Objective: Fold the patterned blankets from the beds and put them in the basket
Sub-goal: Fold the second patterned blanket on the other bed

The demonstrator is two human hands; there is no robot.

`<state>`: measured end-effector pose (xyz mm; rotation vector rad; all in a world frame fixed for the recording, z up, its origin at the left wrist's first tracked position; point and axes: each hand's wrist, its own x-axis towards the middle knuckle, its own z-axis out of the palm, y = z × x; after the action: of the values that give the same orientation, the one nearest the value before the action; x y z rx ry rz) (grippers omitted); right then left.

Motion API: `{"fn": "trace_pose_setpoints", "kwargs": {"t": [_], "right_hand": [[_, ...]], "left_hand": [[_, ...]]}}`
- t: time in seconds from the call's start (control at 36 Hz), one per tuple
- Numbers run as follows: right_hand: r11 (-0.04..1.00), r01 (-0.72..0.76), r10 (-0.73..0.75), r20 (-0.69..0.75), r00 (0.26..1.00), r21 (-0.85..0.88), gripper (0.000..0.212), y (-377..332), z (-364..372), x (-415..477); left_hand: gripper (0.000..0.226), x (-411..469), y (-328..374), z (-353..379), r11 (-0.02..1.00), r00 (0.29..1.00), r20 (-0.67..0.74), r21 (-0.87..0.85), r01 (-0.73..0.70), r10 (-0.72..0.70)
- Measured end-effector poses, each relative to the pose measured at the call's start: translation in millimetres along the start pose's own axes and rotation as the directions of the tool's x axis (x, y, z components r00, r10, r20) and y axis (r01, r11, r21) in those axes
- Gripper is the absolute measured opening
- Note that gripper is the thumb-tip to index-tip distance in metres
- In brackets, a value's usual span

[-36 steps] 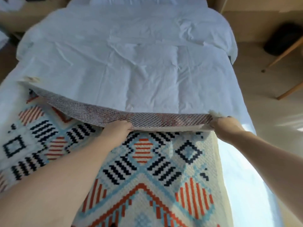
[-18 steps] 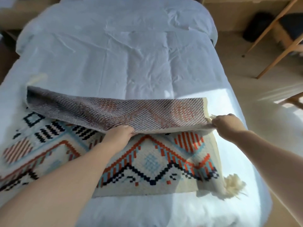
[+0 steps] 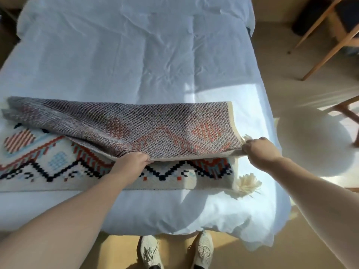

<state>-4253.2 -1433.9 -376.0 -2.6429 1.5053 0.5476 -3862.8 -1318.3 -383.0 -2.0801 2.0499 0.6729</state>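
A patterned blanket (image 3: 58,164) with orange, black and pale blue shapes lies across the foot of the bed (image 3: 136,55). Its far half is folded toward me, showing the greyish reverse side (image 3: 136,125). My left hand (image 3: 129,164) grips the folded edge near the middle. At the right corner of that edge, beside a cream tassel, my right hand (image 3: 259,148) pinches the blanket. The lifted edge hangs just above the lower layer, short of its near border. A second cream tassel (image 3: 246,183) lies at the lower layer's right corner. No basket is in view.
The bed has a white duvet reaching the near edge. My two feet in pale shoes (image 3: 149,251) stand on the tan floor at the bed's foot. Wooden chair legs (image 3: 328,49) stand at the right, and a round white seat (image 3: 310,146) is beside the bed.
Both hands have pulled the blanket's far edge toward me, so more of the reverse side covers the pattern. The view has tilted down and my feet now show.
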Motion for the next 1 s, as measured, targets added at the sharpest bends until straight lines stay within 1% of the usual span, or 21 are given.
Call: {"fn": "trace_pose_setpoints", "kwargs": {"t": [0.08,0.14,0.22,0.31,0.36,0.42,0.5,0.53,0.56,0.67,0.75,0.78,0.83,0.86,0.89,0.97,1.0], "right_hand": [[0.997,0.037,-0.037,-0.012,0.999,0.072,0.023,-9.1,3.1,-17.8],[0.993,0.059,-0.06,0.014,0.998,0.104,0.02,-15.3,9.0,-29.6],[0.996,0.075,-0.079,0.075,0.994,0.046,0.02,-23.6,28.6,-43.5],[0.992,0.086,-0.095,0.1,0.99,0.092,0.024,-31.5,54.7,-52.1],[0.988,0.101,-0.113,0.101,0.988,0.113,0.022,-37.3,70.4,-57.7],[0.986,0.086,-0.098,0.086,0.991,0.142,0.037,-40.0,81.6,-65.2],[0.985,-0.024,0.001,0.133,0.991,0.173,0.074,-37.9,91.9,-77.5],[0.983,-0.058,0.031,0.148,0.988,0.175,0.081,-36.2,95.6,-80.7],[0.983,-0.081,0.055,0.157,0.986,0.167,0.081,-34.2,98.7,-83.0],[0.979,-0.129,0.11,0.124,0.986,0.156,0.058,-25.8,111.8,-84.5],[0.982,-0.092,0.09,0.018,0.996,0.163,0.038,-19.6,123.8,-79.2],[0.981,-0.065,0.07,-0.022,0.997,0.181,0.033,-18.8,126.7,-77.3],[0.974,0.001,0.025,-0.11,0.994,0.228,0.025,-17.1,129.2,-75.9],[0.971,0.013,0.018,-0.127,0.992,0.24,0.025,-14.0,127.6,-76.5],[0.973,-0.007,0.033,-0.11,0.993,0.232,0.028,-9.0,124.4,-77.8],[0.981,-0.137,0.135,0.023,0.991,0.139,0.041,14.6,111.3,-89.9],[0.977,-0.176,0.172,0.044,0.984,0.12,0.04,25.3,109.2,-95.0]], "left_hand": [[0.022,-14.7,-2.7,9.0,1.0,1.0,0.004,0.02,-0.004,0.004],[0.022,-23.9,-4.3,16.9,0.999,1.0,0.021,0.034,-0.01,0.009],[0.024,-33.9,-3.2,31.1,0.998,0.997,0.076,0.063,-0.024,0.019],[0.028,-39.1,1.1,47.9,0.993,0.992,0.126,0.12,-0.011,-0.004],[0.028,-39.8,7.5,58.3,0.988,0.988,0.156,0.152,0.0,-0.024],[0.032,-37.8,20.5,68.0,0.989,0.985,0.173,0.145,-0.018,-0.008],[0.046,-29.1,53.4,78.7,0.988,0.984,0.16,0.117,-0.1,0.08],[0.049,-24.8,67.5,81.6,0.983,0.982,0.147,0.117,-0.139,0.121],[0.051,-20.1,82.6,84.4,0.976,0.977,0.132,0.12,-0.181,0.165],[0.062,0.2,144.9,100.1,0.938,0.945,0.065,0.116,-0.327,0.321],[0.07,15.3,184.6,117.1,0.904,0.909,-0.022,0.117,-0.412,0.417],[0.072,19.9,195.1,121.5,0.903,0.908,-0.042,0.133,-0.408,0.417],[0.073,27.9,210.1,126.7,0.918,0.929,-0.047,0.177,-0.354,0.367],[0.071,31.2,214.9,127.5,0.926,0.939,-0.043,0.186,-0.327,0.34],[0.067,34.2,218.6,127.5,0.929,0.943,-0.045,0.193,-0.315,0.329],[0.055,36.4,228.7,124.3,0.915,0.928,-0.045,0.191,-0.355,0.369],[0.052,36.3,232.4,124.0,0.906,0.92,-0.036,0.192,-0.377,0.39]]}}
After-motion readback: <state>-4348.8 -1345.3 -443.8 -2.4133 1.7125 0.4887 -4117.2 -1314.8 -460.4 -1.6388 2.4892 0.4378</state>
